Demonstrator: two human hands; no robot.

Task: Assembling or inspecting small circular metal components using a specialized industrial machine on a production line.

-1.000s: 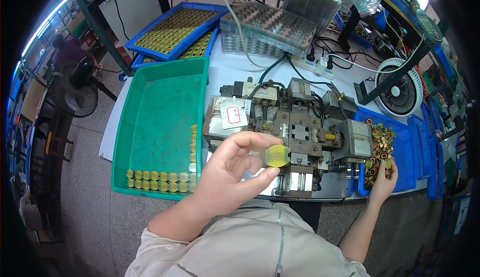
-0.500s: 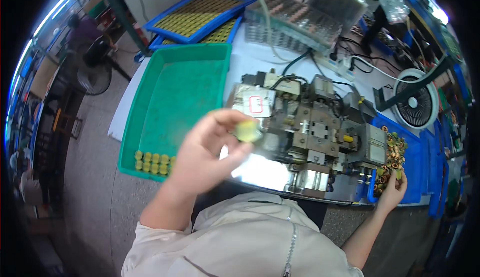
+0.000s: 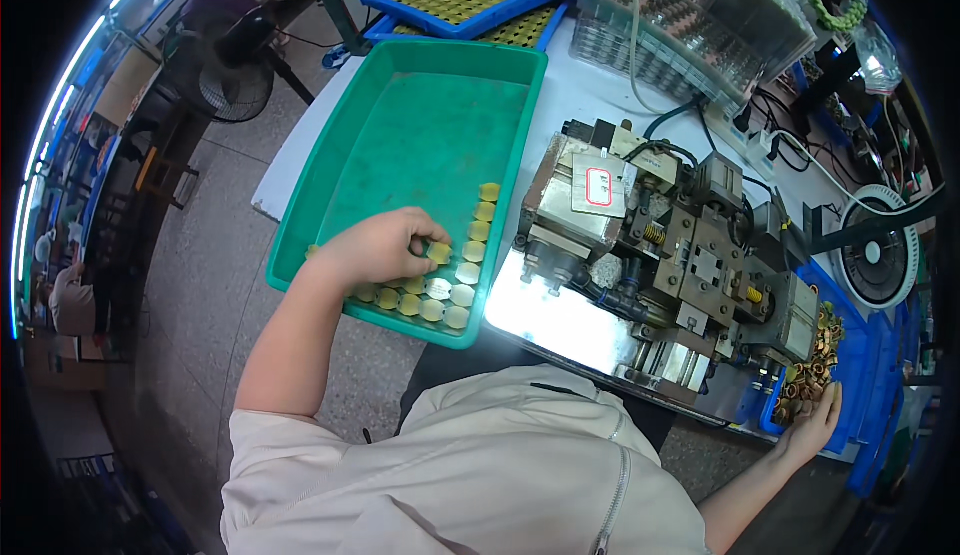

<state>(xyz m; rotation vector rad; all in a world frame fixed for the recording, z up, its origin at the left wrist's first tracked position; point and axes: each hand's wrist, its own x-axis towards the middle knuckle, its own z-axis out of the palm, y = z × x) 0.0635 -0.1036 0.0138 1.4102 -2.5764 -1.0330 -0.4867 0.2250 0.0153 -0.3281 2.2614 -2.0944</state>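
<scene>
My left hand [image 3: 385,247] is over the near part of a green tray [image 3: 420,140], pinching a small yellow round part [image 3: 438,253] between thumb and fingertips. Below and beside it, similar yellow parts [image 3: 432,310] stand in rows along the tray's near wall and up its right side. The hand hides some of them. Far to the right, my right hand [image 3: 812,427] reaches into a blue bin [image 3: 850,355] among loose copper and yellow ring-like pieces [image 3: 808,380]. Its fingers are bent together at the pile; what they hold, if anything, cannot be made out.
A metal machine fixture [image 3: 690,265] with hoses stands between tray and bin. Blue trays [image 3: 470,20] of yellow parts lie stacked behind. Clear plastic boxes [image 3: 650,45] sit at the back, a small white fan [image 3: 878,245] at right. Cables cross the back right.
My left hand has moved from in front of the machine to over the green tray, carrying the yellow part. My right hand stays at the blue bin. The view has shifted.
</scene>
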